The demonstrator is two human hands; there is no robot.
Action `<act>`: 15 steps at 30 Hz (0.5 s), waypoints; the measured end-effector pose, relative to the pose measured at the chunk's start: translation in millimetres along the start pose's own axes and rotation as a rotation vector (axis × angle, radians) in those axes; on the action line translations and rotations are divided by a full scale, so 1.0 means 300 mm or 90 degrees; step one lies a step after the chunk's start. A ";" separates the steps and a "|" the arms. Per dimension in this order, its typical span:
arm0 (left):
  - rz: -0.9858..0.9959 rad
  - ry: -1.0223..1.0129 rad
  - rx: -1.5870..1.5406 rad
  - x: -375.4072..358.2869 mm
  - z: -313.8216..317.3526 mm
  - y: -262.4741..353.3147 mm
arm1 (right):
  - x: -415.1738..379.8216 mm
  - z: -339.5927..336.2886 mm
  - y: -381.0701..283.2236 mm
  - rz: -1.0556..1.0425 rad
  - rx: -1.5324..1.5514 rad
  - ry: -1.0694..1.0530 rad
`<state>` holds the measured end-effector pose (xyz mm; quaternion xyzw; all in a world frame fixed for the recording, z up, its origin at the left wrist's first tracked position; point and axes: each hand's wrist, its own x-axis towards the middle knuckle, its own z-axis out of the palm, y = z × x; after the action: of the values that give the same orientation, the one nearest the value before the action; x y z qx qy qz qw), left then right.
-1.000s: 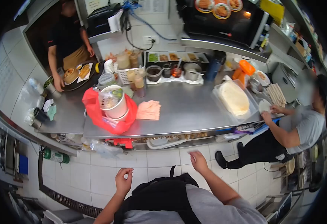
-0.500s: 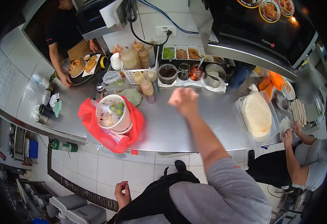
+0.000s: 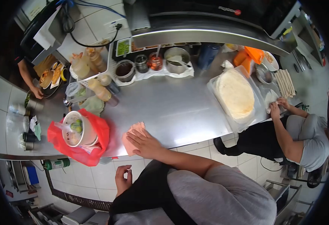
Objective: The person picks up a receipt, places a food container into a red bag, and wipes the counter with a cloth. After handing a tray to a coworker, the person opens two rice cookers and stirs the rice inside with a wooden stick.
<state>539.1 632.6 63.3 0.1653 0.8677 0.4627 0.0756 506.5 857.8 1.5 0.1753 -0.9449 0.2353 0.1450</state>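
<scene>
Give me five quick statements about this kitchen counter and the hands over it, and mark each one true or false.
1. The right hand lies flat on the pink cloth at the counter's front edge. True.
2. The left hand grips the red bag. False: it hangs free below the counter, holding nothing.
3. A white tub of food sits inside the red bag. True.
4. The stack of flatbreads lies to the left of the red bag. False: it lies far to the right, near a seated co-worker's hands.
5. The pink cloth is draped over the white tub. False: it lies on the counter beside the bag.
</scene>
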 end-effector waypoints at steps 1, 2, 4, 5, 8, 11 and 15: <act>0.041 -0.031 0.013 0.025 0.007 0.020 | -0.014 -0.023 0.055 0.008 -0.004 -0.002; 0.057 -0.030 0.016 0.051 0.013 0.049 | -0.022 -0.055 0.168 0.078 -0.076 0.038; 0.094 -0.025 0.043 0.092 0.011 0.081 | -0.101 -0.127 0.423 0.236 -0.198 0.088; 0.100 -0.021 0.050 0.105 0.010 0.090 | -0.189 -0.190 0.545 0.323 -0.248 0.098; 0.083 -0.010 0.039 0.110 0.013 0.091 | -0.462 -0.453 0.583 0.514 -0.347 0.090; 0.080 0.008 0.035 0.084 0.020 0.070 | -0.681 -0.537 0.391 0.525 -0.382 0.001; 0.008 0.050 0.015 -0.007 0.017 0.048 | -0.777 -0.550 0.208 0.528 -0.266 -0.071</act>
<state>545.7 643.1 72.3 0.1531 0.8743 0.4591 0.0363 722.2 1052.7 33.7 -0.2379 -0.9687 0.0684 0.0195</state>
